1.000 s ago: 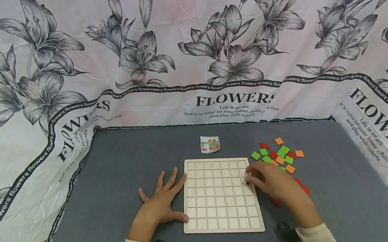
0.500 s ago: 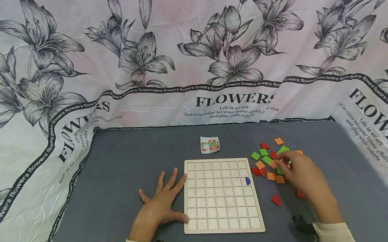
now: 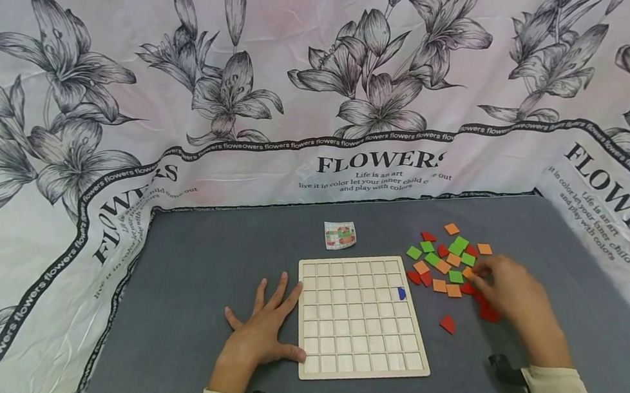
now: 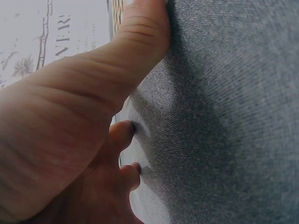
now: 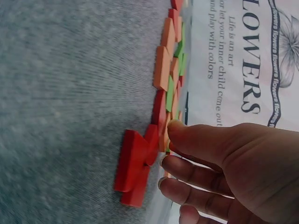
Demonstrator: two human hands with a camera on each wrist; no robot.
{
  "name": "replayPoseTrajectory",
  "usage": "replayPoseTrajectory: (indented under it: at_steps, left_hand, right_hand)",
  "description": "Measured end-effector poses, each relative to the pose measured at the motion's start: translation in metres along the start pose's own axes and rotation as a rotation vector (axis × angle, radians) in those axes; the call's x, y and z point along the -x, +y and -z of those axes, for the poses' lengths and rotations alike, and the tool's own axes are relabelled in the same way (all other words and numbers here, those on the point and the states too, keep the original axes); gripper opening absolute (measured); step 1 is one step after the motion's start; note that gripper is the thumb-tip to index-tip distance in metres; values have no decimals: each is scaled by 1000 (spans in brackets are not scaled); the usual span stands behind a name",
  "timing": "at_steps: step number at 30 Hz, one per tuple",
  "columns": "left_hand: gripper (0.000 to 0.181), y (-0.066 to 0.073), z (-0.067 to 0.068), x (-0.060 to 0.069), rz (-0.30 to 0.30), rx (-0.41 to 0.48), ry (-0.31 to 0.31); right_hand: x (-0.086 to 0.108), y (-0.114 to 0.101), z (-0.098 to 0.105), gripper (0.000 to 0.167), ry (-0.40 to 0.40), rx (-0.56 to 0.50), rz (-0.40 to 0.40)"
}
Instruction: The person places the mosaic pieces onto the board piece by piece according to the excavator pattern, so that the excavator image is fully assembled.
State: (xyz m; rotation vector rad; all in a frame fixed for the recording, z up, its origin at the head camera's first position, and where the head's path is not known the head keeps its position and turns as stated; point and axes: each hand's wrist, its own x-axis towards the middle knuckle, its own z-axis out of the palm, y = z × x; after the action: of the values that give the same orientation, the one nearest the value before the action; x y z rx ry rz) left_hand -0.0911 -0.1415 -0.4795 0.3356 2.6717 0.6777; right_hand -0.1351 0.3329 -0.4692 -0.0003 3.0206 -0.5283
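Observation:
My left hand (image 3: 261,335) lies with spread fingers at the left side of a wooden grid board (image 3: 365,377). Its thumb and a fingertip touch the board's edge. A small blue piece with a rounded side (image 3: 402,293) sits in a cell of the rightmost column. To the right of the board, my right hand (image 3: 509,291) is low over the near right edge of a heap of coloured tiles, its fingers loosely bent. In the right wrist view the thumb (image 5: 201,137) is beside an orange tile (image 5: 163,135); no held tile shows. Red pieces (image 5: 131,163) lie close by.
A small printed pattern card (image 3: 340,234) lies beyond the board. Green tiles (image 3: 458,245), orange tiles (image 3: 439,285) and red pieces are scattered right of the board. One red piece (image 3: 447,324) lies apart, nearer the front. Flower-printed cloth (image 3: 382,169) borders the grey table.
My right hand has moved from the board's right edge to the tile heap, then further right along it. The blue piece is now uncovered in the board. My left hand has stayed put.

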Motion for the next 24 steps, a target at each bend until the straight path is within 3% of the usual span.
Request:
replayPoseTrajectory:
  at_steps: [10,24]
  left_hand:
    - [129,2,-1,-1,10,-15,7]
    - [129,1,-2,-1,11,-19,4]
  right_hand:
    - [-6,-2,-6,36,5,35,-18]
    - [-11,10,-8,35,-4,-24,69]
